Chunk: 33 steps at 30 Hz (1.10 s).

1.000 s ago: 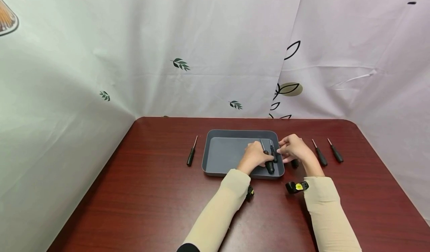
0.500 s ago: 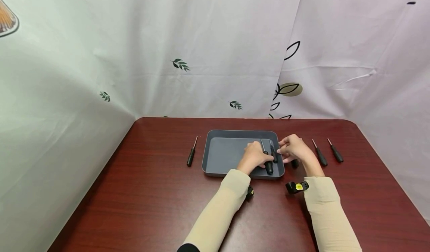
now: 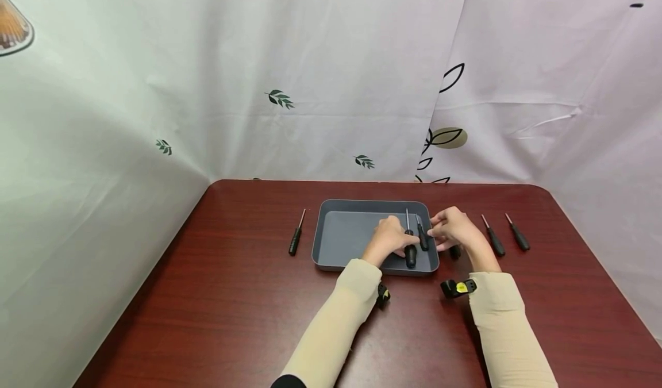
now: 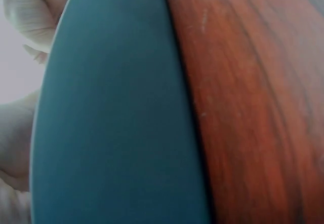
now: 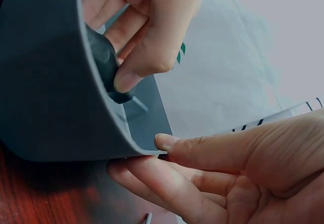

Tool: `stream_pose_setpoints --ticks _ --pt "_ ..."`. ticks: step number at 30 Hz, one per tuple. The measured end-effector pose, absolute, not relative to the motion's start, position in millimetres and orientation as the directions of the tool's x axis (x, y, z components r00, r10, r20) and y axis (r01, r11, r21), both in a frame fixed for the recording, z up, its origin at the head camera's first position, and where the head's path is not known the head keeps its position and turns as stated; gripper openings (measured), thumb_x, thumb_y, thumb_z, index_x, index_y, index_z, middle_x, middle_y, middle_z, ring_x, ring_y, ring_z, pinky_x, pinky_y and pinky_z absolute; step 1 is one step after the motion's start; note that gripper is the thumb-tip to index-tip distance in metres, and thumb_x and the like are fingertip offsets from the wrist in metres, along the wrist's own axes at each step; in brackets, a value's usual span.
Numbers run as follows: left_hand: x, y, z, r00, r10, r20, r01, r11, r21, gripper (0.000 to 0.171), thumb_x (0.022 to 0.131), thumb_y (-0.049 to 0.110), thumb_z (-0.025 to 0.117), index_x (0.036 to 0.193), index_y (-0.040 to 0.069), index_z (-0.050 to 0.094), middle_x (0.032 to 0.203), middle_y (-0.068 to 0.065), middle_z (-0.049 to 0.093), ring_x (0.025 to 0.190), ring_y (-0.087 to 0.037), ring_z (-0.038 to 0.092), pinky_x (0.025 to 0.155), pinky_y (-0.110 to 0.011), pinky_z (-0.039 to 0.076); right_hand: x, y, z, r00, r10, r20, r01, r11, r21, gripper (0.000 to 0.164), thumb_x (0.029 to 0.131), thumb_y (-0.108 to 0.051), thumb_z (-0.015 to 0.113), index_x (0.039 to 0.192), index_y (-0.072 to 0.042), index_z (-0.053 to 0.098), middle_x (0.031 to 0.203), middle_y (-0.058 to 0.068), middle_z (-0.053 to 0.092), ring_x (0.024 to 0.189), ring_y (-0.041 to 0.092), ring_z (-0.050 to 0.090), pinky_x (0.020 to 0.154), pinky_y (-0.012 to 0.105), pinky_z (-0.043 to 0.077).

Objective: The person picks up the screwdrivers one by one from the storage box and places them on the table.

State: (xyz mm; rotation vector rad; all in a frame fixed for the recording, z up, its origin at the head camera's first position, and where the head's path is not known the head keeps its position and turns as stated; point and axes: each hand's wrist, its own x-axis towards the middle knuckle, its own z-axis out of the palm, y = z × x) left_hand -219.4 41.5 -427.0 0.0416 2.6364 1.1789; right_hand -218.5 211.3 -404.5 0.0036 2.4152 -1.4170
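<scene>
A grey rectangular tray (image 3: 338, 238) stands on the table. In it, my left hand (image 3: 388, 238) grips the black handle of a larger screwdriver (image 3: 411, 257), whose shaft points to the tray's far side. The right wrist view shows the thumb and fingers on that handle (image 5: 104, 57). A smaller black screwdriver (image 3: 422, 239) lies just right of it, inside the tray. My right hand (image 3: 454, 229) pinches the tray's right rim between thumb and fingers (image 5: 172, 188). The tray's outer wall (image 4: 116, 107) hides most of the left hand in the left wrist view.
Another screwdriver (image 3: 295, 239) lies on the table left of the tray. To the right lie two more screwdrivers, one nearer (image 3: 495, 242) and one farther right (image 3: 519, 237). A black handle (image 3: 455, 252) shows partly beneath the right hand. A patterned white cloth (image 3: 320, 129) hangs behind the table.
In the tray, the larger screwdriver has turned from slanting to nearly straight, and its handle has shifted slightly left with my left hand. My right hand stays at the rim.
</scene>
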Motion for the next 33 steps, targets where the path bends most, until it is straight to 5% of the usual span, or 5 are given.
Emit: stream_pose_setpoints --ticks 4,10,14,19,33 --pt "-221.2 35.6 -428.1 -0.959 0.176 -0.223 -0.095 0.542 0.835 0.023 0.084 0.013 0.081 0.077 -0.001 0.064 0.062 -0.009 0.059 0.049 -0.018 0.065 0.050 -0.030 0.059 -217.9 210.8 -404.5 -0.943 -0.159 -0.293 0.177 0.505 -0.845 0.045 0.092 0.009 0.063 0.130 0.025 0.045 0.102 0.032 0.065 0.072 0.029 0.070 0.059 0.039 0.062" --pt "-222.9 27.7 -429.2 -0.945 0.223 -0.239 -0.126 0.427 0.896 0.030 0.086 0.005 0.077 0.062 0.002 0.059 0.068 -0.008 0.061 0.055 -0.022 0.068 0.050 -0.031 0.059 -217.8 210.5 -404.3 -0.943 -0.160 -0.291 0.177 0.502 -0.847 0.045 0.092 0.009 0.063 0.130 0.026 0.045 0.102 0.031 0.065 0.072 0.030 0.071 0.059 0.039 0.062" --pt "-223.4 22.9 -427.3 -0.941 0.237 -0.242 -0.134 0.395 0.909 0.016 0.087 0.003 0.074 0.075 -0.005 0.067 0.091 -0.012 0.068 0.062 -0.024 0.071 0.051 -0.029 0.059 -218.3 211.1 -404.8 -0.944 -0.164 -0.288 0.172 0.500 -0.849 0.044 0.092 0.009 0.063 0.130 0.026 0.045 0.102 0.031 0.065 0.072 0.029 0.071 0.059 0.039 0.062" --pt "-223.7 18.6 -426.5 -0.933 0.253 -0.255 -0.157 0.351 0.923 0.010 0.087 0.002 0.073 0.089 -0.008 0.070 0.093 -0.014 0.067 0.067 -0.027 0.072 0.053 -0.031 0.060 -218.2 211.6 -405.4 -0.945 -0.166 -0.283 0.164 0.509 -0.845 0.044 0.092 0.009 0.064 0.129 0.025 0.046 0.101 0.031 0.065 0.072 0.027 0.070 0.060 0.039 0.062" --pt "-228.9 6.9 -426.4 -0.885 0.335 -0.324 -0.261 0.219 0.940 0.037 0.090 0.000 0.068 0.124 -0.012 0.060 0.098 -0.019 0.067 0.074 -0.032 0.072 0.061 -0.034 0.062 -218.8 212.8 -406.8 -0.945 -0.176 -0.276 0.157 0.497 -0.853 0.044 0.093 0.009 0.063 0.129 0.025 0.046 0.101 0.032 0.065 0.071 0.026 0.070 0.061 0.039 0.062"
